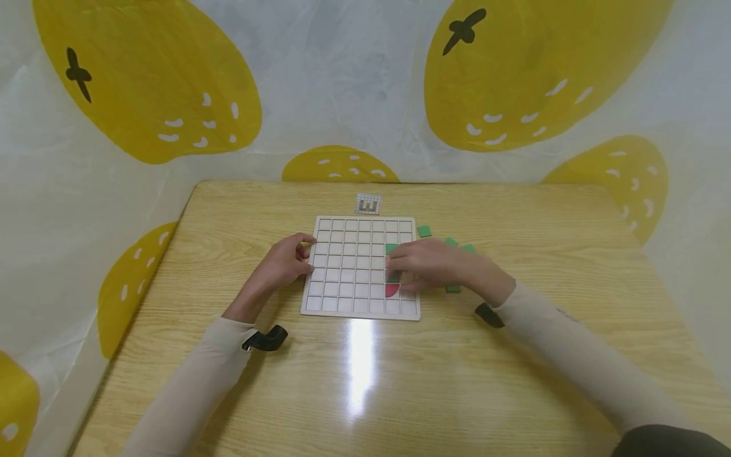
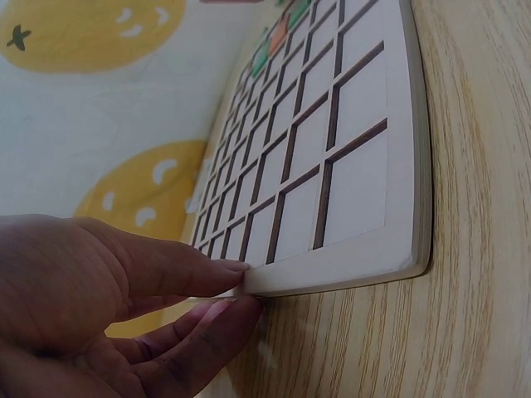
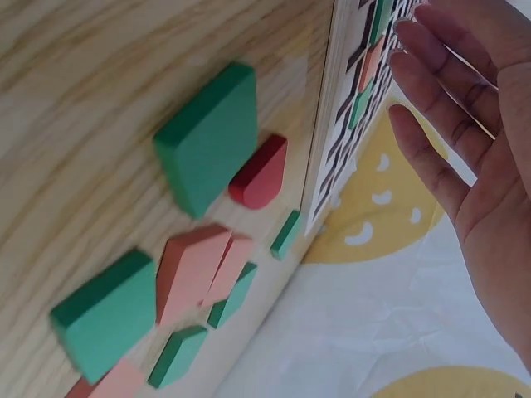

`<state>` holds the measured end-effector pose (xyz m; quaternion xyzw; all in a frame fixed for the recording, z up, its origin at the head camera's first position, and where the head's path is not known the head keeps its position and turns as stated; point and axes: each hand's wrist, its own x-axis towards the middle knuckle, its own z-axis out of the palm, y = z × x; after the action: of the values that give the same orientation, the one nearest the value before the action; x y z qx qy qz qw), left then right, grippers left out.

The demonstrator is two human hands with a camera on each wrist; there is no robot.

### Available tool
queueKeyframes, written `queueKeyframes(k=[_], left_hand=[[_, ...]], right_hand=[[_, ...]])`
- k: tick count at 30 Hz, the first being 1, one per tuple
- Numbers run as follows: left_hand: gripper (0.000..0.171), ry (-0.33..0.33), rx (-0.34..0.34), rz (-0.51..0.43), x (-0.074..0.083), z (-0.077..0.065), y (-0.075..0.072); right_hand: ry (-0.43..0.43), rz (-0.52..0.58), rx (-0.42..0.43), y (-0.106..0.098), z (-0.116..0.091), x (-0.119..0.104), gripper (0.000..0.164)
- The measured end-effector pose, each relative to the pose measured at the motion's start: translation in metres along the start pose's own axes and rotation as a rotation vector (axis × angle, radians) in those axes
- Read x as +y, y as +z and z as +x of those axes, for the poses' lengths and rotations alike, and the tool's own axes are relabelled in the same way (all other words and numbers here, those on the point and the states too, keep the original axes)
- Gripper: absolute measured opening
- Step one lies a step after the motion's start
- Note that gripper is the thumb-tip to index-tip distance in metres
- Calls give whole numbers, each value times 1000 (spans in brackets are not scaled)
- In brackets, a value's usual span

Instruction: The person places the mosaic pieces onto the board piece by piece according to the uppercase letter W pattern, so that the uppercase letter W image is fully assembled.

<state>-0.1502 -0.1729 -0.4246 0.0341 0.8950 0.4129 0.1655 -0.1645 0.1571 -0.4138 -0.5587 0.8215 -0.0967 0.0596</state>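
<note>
A white square board (image 1: pixel 346 268) with a raised wooden grid lies flat on the table. At its left edge my left hand (image 1: pixel 283 261) grips the rim, the thumb and a finger against the wood in the left wrist view. My right hand (image 1: pixel 431 263) is over the board's right side, its fingers fairly straight and their tips at the tiles there. Partly covered by those fingers, a green tile (image 1: pixel 391 248), an orange-pink tile (image 2: pixel 278 35) and another green tile (image 1: pixel 393 277) sit in one column. Nearest me in that column is a red rounded tile (image 1: pixel 391 290).
Right of the board lie loose tiles: a green square (image 1: pixel 424 231), a dark red rounded piece (image 3: pixel 259 174), a salmon piece (image 3: pixel 191 269) and several more green ones, some hidden by my right arm. A small pattern card (image 1: pixel 368 204) is behind the board on the wooden table (image 1: pixel 251 216).
</note>
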Motion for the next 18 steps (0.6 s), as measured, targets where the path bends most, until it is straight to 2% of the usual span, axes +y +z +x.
queueKeyframes(k=[5,12,18], left_hand=[[58,4,-1,5,-1,0,0],[57,0,2,13,-1,0,0],[59,20,-5,24,-3,1,0]], right_hand=[[40,3,-18,-4,-9,1,24],[42,-33,-12,-8,-23,3,24],[86,10,-6,-8,-37,7,22]])
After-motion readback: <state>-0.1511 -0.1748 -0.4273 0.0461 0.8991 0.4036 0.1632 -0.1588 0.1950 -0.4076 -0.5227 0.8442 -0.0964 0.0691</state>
